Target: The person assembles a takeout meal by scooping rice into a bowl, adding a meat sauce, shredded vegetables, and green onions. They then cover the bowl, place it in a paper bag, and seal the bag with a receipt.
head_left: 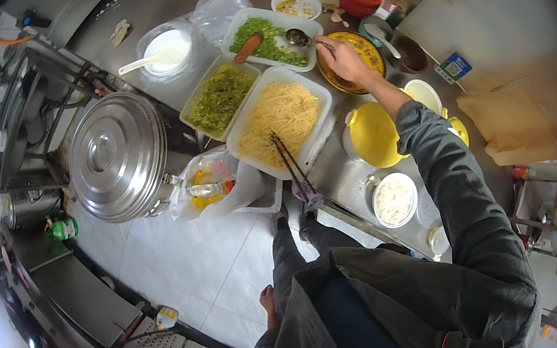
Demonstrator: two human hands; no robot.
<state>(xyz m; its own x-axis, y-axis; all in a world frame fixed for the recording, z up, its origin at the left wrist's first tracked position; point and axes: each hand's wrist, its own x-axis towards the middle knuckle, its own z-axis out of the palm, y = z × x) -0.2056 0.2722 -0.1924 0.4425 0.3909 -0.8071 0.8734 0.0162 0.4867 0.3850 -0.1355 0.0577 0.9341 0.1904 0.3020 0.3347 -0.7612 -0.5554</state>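
Right hand (342,58), arm in a dark grey sleeve stretched across the steel counter (347,174), fingers closed on the thin handle of a metal spoon (296,37); spoon's bowl sits over the far edge of a white rectangular tray of chopped green veg (270,38). Directly under the hand: a round yellow-brown dish of orange sauce (361,55). Left hand (267,299) hangs low beside the person's leg, well apart from the counter; can't tell if fingers are curled or loose, nothing visible in it.

Nearer the person, a white rectangular tray of pale yellow noodles (282,117) w/ dark chopsticks (289,160) laid over its near rim; beside it, a 2nd tray of darker green pickled veg (220,99). A yellow lidded pot (373,134) stands just right of the noodles, a white bowl of white grains (395,200) near the counter's front edge. At left, a large stainless steel stockpot w/ lid (116,155), and a clear plastic bag w/ yellow packets (211,182) touching the noodle tray.
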